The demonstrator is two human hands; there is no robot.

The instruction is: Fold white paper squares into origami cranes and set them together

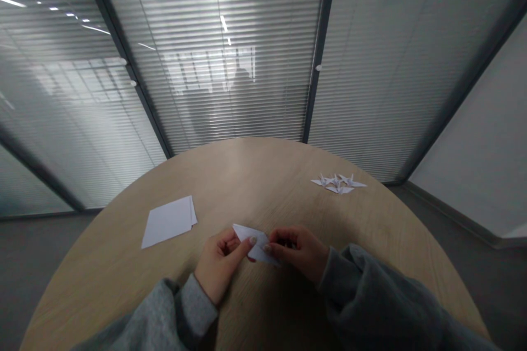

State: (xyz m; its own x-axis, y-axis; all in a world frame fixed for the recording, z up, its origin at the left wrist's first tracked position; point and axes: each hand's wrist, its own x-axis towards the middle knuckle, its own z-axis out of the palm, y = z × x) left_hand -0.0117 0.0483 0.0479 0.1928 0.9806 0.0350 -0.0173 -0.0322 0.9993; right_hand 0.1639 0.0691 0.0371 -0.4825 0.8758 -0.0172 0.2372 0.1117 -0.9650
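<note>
A small folded white paper point(252, 239) is held just above the round wooden table point(255, 181), near its front. My left hand point(220, 269) pinches its left side, thumb lying across the paper. My right hand point(298, 252) pinches the right side with fingers curled under. Both wrists wear grey sleeves.
A small stack of white paper sheets point(168, 221) lies on the table to the left. Several finished white paper cranes point(338, 182) sit at the far right. Glass walls with blinds stand behind the table; the floor drops away on both sides.
</note>
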